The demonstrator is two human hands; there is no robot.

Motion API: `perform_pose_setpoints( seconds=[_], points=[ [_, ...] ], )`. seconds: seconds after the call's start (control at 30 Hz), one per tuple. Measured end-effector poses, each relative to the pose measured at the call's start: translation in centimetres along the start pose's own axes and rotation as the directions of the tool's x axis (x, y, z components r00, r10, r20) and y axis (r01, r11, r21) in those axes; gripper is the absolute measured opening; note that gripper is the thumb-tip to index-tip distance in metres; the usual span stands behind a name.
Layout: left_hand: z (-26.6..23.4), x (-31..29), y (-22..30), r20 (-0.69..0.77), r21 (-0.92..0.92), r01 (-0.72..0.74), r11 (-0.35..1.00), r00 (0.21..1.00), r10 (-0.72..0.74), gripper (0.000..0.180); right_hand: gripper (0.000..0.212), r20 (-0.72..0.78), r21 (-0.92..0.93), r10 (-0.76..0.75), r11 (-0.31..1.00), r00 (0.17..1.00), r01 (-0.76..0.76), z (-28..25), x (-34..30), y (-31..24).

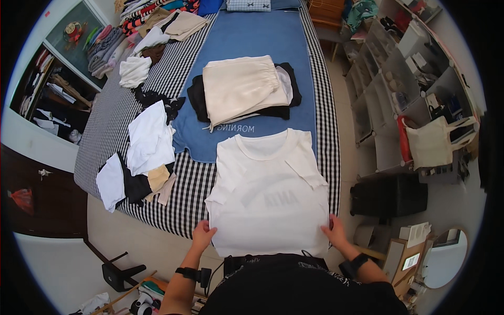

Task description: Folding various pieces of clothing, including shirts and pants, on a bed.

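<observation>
A white T-shirt (268, 184) lies spread in front of me at the near end of the bed, its neckline pointing away and its sleeves folded in over the body. Faint grey print shows through the cloth. My left hand (203, 234) pinches the shirt's left side near the hem. At the opposite side, my right hand (335, 231) grips the edge between thumb and fingers. Just beyond the collar sits a stack of folded clothes, with cream trousers (239, 86) on top and black garments (198, 100) underneath.
Under the clothes are a blue blanket (252, 37) and a black-and-white checked bedsheet (328, 121). White garments (151, 139) lie in a loose pile to the left. Heaped clothes (181, 25) fill the far left. A shelf unit (375, 79) and a black bin (388, 194) stand on the right.
</observation>
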State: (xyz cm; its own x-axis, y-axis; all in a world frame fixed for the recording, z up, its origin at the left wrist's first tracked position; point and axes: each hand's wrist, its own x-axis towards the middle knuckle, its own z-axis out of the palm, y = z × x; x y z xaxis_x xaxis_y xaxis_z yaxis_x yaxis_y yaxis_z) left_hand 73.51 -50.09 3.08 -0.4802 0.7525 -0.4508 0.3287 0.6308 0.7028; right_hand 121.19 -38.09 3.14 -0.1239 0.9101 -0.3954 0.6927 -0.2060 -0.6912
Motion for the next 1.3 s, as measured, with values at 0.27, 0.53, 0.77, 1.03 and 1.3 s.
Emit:
perform_pose_setpoints(
  seconds=[0.27,0.53,0.77,1.03,1.3],
  points=[
    [2.2,-5.9,-3.8,0.111,-0.086,0.174,0.981,0.980,-0.165,0.032,0.039,0.496,0.202,0.244,0.901,0.833,-0.384,-0.6,-5.8,3.9],
    [4.1,-7.7,-3.9,0.016,-0.413,0.377,0.829,0.913,-0.407,0.040,0.030,0.656,0.230,0.117,0.910,0.746,-0.345,-2.8,-6.0,6.7],
    [3.7,-7.1,-4.9,0.086,-0.349,0.235,0.907,0.972,-0.219,0.021,0.029,0.744,-0.034,0.180,0.972,0.643,-0.232,-4.8,-5.0,4.1],
    [1.7,-7.9,-3.4,0.162,-0.685,0.226,0.693,0.974,-0.159,0.036,0.036,0.705,0.559,0.085,0.544,0.704,-0.626,-6.8,-4.5,0.2],
    [-4.0,-8.2,0.8,0.512,-0.512,0.376,0.773,0.856,-0.078,0.044,0.036,0.724,0.595,0.079,0.430,0.685,-0.679,-8.1,-5.1,-0.7]
  ],
)
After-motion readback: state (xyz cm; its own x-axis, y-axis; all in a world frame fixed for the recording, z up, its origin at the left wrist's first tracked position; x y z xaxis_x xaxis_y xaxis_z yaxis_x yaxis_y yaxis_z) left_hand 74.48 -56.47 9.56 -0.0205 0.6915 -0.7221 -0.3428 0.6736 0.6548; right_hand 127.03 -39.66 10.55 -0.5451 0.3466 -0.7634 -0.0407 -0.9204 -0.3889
